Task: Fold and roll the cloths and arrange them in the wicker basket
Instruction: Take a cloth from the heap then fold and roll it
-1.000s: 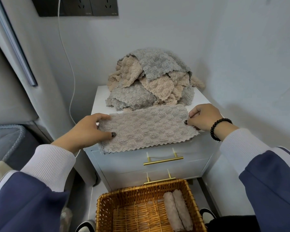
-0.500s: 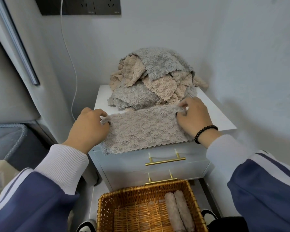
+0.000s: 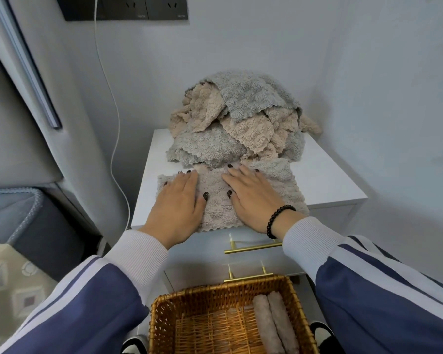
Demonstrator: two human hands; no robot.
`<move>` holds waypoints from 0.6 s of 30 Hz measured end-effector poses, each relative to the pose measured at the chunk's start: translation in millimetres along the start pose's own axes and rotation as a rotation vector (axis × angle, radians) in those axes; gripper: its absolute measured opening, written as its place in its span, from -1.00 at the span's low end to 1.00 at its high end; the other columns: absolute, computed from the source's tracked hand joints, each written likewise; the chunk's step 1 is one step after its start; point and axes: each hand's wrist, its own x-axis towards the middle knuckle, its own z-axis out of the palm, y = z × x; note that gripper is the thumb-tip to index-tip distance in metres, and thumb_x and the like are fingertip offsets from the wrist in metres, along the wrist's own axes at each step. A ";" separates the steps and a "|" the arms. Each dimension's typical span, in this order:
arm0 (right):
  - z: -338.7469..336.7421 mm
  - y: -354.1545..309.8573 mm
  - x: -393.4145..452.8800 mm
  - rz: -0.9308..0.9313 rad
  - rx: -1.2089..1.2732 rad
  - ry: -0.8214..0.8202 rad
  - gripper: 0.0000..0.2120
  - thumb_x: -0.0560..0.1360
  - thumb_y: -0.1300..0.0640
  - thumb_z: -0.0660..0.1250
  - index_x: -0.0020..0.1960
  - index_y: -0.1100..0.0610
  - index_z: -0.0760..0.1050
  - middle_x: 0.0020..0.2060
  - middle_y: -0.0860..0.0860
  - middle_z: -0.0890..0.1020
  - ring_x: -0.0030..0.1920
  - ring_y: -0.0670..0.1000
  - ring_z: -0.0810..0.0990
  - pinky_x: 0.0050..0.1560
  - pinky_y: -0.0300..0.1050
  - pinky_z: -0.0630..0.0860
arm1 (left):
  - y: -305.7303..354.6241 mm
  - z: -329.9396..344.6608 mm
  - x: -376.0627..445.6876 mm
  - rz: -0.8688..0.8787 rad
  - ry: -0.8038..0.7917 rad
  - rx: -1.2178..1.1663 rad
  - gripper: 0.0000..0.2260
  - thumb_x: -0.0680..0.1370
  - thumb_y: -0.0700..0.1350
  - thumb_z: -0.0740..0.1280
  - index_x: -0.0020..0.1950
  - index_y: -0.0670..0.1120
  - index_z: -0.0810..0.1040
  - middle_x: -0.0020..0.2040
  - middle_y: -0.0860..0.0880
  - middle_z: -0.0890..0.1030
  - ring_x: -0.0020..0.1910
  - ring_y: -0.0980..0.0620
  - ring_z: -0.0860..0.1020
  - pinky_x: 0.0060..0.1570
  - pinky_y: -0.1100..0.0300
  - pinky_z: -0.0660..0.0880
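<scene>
Left hand [image 3: 178, 200] lies flat, fingers straight, palm down on the left part of the folded cloth [image 3: 216, 200]. Right hand [image 3: 253, 198] does the same on the right part, thumbs nearly meeting at the middle. Neither hand grips; both press. The cloth lies on the front edge of the white table [image 3: 330, 182], directly under the hands, long axis running left to right, scalloped hem toward the person. Both hands are equally near, so a roll could start from either short end; I judge the fold is being smoothed first. Behind the cloth, touching its far edge, sits the pile of loose cloths [image 3: 241, 118]. Below, on the floor, the wicker basket [image 3: 164, 315] holds two rolled cloths [image 3: 274, 325] along its right side. No readable brand or label; the marks on the wall sockets [image 3: 128, 7] are too small.
</scene>
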 end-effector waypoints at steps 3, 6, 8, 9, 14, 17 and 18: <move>0.3 1.5 0.1 0.012 -0.040 -0.076 -0.50 0.65 -0.01 -0.11 0.57 0.04 -0.04 0.56 0.01 -0.01 0.55 0.03 -0.12 0.51 0.07 -0.15 | -3.2 4.4 2.1 -0.008 -0.058 0.092 -0.46 0.66 0.08 -0.06 0.59 -0.11 -0.04 0.59 -0.06 0.00 0.56 0.01 -0.05 0.52 0.09 -0.12; -1.4 8.3 0.4 0.047 -0.064 -0.144 -0.47 0.65 -0.09 -0.16 0.57 0.01 -0.12 0.56 -0.02 -0.09 0.54 0.00 -0.18 0.51 0.11 -0.19 | -7.7 4.0 2.0 -0.031 -0.104 0.120 -0.44 0.65 0.14 -0.08 0.59 -0.07 -0.09 0.60 -0.05 -0.07 0.57 0.02 -0.10 0.53 0.07 -0.14; -3.2 15.5 0.6 0.091 -0.076 -0.183 -0.43 0.62 -0.19 -0.18 0.57 -0.01 -0.18 0.55 -0.03 -0.15 0.54 -0.01 -0.23 0.51 0.14 -0.22 | -10.6 2.0 0.9 -0.071 -0.136 0.131 -0.41 0.63 0.20 -0.09 0.59 -0.03 -0.13 0.59 -0.03 -0.12 0.56 0.03 -0.15 0.52 0.02 -0.16; -3.9 20.0 0.7 0.117 -0.079 -0.194 -0.40 0.61 -0.23 -0.18 0.56 -0.02 -0.20 0.55 -0.04 -0.18 0.53 -0.01 -0.24 0.50 0.15 -0.23 | -11.3 0.5 0.7 -0.097 -0.155 0.124 -0.39 0.62 0.23 -0.09 0.59 -0.01 -0.15 0.59 -0.03 -0.14 0.56 0.02 -0.17 0.52 0.00 -0.17; -10.7 42.0 -1.0 0.288 0.001 -0.186 -0.34 0.58 -0.29 -0.14 0.56 -0.04 -0.24 0.55 -0.06 -0.19 0.54 -0.01 -0.23 0.49 0.17 -0.24 | -17.1 -6.2 3.3 -0.252 -0.224 0.125 -0.31 0.54 0.37 -0.12 0.58 0.08 -0.19 0.58 0.00 -0.21 0.56 0.01 -0.22 0.44 -0.22 -0.25; -12.6 52.7 -1.8 0.365 0.044 -0.152 -0.35 0.58 -0.26 -0.10 0.57 -0.02 -0.19 0.55 -0.07 -0.15 0.54 0.02 -0.18 0.49 0.18 -0.20 | -23.8 -8.8 6.6 -0.321 -0.169 0.103 -0.40 0.59 0.28 -0.13 0.58 0.07 -0.09 0.60 -0.02 -0.09 0.57 -0.01 -0.10 0.43 -0.28 -0.24; -12.6 55.6 -2.4 0.379 0.058 -0.130 -0.36 0.59 -0.24 -0.08 0.57 -0.01 -0.15 0.56 -0.07 -0.11 0.55 0.04 -0.14 0.50 0.17 -0.16 | -24.9 -9.9 7.7 -0.333 -0.125 0.091 -0.43 0.61 0.23 -0.11 0.58 0.04 -0.01 0.59 -0.04 0.01 0.56 -0.03 -0.02 0.44 -0.29 -0.19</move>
